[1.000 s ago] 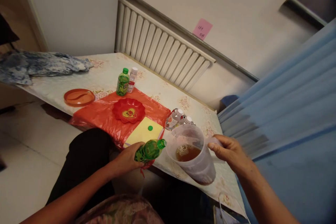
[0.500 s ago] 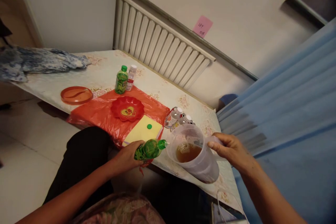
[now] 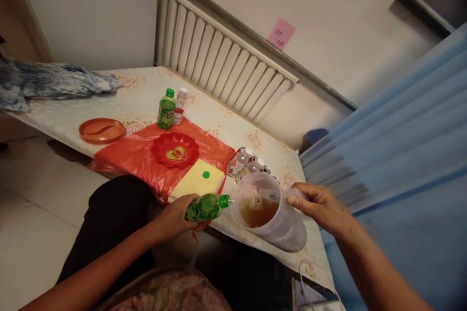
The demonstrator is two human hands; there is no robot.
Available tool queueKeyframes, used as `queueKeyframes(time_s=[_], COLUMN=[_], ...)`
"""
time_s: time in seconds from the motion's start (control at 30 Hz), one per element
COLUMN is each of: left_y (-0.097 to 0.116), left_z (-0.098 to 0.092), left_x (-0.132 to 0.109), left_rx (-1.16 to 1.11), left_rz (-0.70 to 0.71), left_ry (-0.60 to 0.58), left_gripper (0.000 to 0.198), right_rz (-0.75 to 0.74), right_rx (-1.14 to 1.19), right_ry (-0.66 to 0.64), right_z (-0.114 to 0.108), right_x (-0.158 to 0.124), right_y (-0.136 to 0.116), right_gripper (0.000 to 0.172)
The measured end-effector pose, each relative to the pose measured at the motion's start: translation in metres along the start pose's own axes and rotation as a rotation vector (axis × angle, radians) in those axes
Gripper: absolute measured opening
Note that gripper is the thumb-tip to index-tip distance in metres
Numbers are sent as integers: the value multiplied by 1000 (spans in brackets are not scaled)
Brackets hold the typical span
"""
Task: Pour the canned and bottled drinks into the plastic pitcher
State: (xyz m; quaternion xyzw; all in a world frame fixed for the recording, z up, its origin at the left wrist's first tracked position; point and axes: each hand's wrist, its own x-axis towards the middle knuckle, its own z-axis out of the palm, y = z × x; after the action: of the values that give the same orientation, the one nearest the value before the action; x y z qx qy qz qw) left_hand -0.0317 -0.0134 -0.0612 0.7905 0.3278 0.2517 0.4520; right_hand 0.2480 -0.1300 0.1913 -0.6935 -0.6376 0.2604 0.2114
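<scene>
My left hand (image 3: 179, 219) is wrapped round a green plastic bottle (image 3: 207, 207) with its cap off, tilted so the mouth points at the pitcher's rim. My right hand (image 3: 321, 206) grips the handle of a translucent plastic pitcher (image 3: 282, 226), which leans toward the bottle. Brown liquid with some foam (image 3: 260, 211) shows inside the pitcher. A loose green cap (image 3: 206, 174) lies on a yellow notepad (image 3: 197, 181) just beyond the bottle.
On the flowered table cover (image 3: 134, 80) lie a red plastic sheet (image 3: 126, 155), a red scalloped plate (image 3: 164, 143) and an orange lid (image 3: 102, 131). A capped green bottle (image 3: 166, 111) and a clear bottle (image 3: 180, 104) stand behind. Several clear bottles (image 3: 244, 155) lie near the pitcher.
The view has shifted slightly. The bottle and pitcher keep nearly the same pose, both still held. The liquid in the pitcher looks slightly wider across.
</scene>
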Motion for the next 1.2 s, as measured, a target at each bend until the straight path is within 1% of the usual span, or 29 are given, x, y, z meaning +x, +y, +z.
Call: queueKeyframes(time_s=[0.07,0.3,0.73,0.97,1.2], left_y=[-2,-4,-2,-4,-6], left_z=[1,2,2,3,4], left_x=[0,0,-3,-5,-5], left_rx=[0,25,13,45,57], left_rz=[15,-7,-5,18,24], left_ry=[-4,22,35,16,33], left_gripper=[48,57,54,54,51], right_rz=[1,-2,-12,-2,9], right_rx=[-2,-6,-5,-28,-49], right_ry=[-11,-33,-57,-84,-102], right_z=[0,0,0,-1,-1], right_x=[1,2,2,3,4], right_y=[0,-3,-9,-9,-13], right_gripper=[46,47,45,42,47])
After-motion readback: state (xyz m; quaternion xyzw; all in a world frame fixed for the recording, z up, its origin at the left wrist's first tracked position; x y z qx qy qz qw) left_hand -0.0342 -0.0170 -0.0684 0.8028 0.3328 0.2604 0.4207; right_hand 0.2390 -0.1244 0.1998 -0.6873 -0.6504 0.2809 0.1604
